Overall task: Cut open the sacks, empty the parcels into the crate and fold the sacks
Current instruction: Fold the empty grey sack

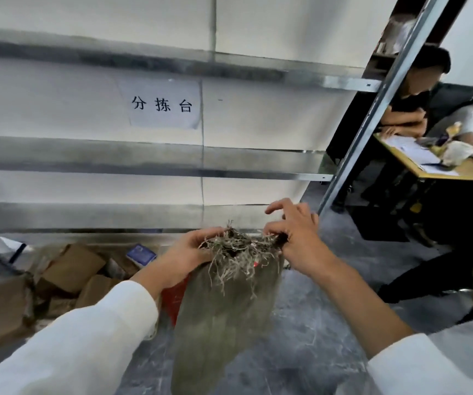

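Head view is looking down at both hands, which are holding one grey-green woven sack (pixel 223 323) up by its top edge at the lower centre of the frame. The left hand (pixel 189 252) is curling its fingers round the left side of that edge, gripping it. The right hand (pixel 298 238) is pinching the right side between thumb and lower fingers, while its index finger is lifting clear above the cloth. Between the two hands the frayed threads (pixel 238 252) of the edge are sticking up and trailing down, and the sack is hanging limp and flat over the grey floor (pixel 315 337). A red object (pixel 175 297) is showing just behind the sack's left side; what it is cannot be told. At the lower left, brown cardboard parcels (pixel 69 269) are lying heaped together, with a blue and white parcel (pixel 141 253) lying among them near the left hand. Across the wall, metal rails (pixel 115 155) are running, and a paper sign (pixel 164 105) is hanging between them. At the upper right two people (pixel 406 106) are sitting at a desk (pixel 469 168) strewn with papers.
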The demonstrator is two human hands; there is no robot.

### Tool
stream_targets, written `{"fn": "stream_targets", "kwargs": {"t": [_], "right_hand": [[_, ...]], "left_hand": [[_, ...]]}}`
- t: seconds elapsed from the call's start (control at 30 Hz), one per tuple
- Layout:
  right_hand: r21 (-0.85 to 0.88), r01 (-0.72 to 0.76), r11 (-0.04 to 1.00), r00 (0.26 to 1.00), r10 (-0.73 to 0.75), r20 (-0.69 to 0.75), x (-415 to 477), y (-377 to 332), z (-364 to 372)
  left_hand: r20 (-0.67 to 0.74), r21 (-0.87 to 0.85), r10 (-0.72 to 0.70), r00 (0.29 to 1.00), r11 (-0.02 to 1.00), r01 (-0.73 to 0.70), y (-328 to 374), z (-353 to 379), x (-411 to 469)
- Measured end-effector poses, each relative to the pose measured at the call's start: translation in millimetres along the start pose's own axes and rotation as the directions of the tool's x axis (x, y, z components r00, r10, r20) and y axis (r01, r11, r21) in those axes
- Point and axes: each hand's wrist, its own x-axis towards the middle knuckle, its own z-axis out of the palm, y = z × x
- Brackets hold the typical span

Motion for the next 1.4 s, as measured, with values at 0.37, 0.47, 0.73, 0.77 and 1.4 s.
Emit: {"fn": "stream_targets", "kwargs": {"t": [0.37, 0.47, 0.73, 0.77, 1.4], "right_hand": [[0.694, 0.063, 0.717, 0.998, -0.040, -0.048, 52, -17, 6], [0.857, -0.108, 0.503, 0.994, 0.039, 0.102, 56, -5, 6], [0.820, -0.339, 0.460, 0.935, 0.256, 0.243, 64, -2, -2], [0.785, -0.336, 0.520, 0.938, 0.263, 0.228, 63, -6, 1], [0.919, -0.395, -0.024, 0.896, 0.210, 0.391, 69, -13, 19]], "left_hand": [[-0.023, -0.107, 0.066, 0.998, 0.992, -0.068, 17, -16, 54], [-0.070, -0.199, 0.065, 0.995, 0.977, -0.078, 24, -11, 57], [-0.329, -0.219, 0.110, 0.938, 0.957, -0.189, 39, -6, 70], [-0.352, -0.210, 0.119, 0.929, 0.957, -0.202, 39, -5, 72], [0.085, 0.454, 0.448, 0.890, 0.777, -0.435, 47, -17, 58]]}}
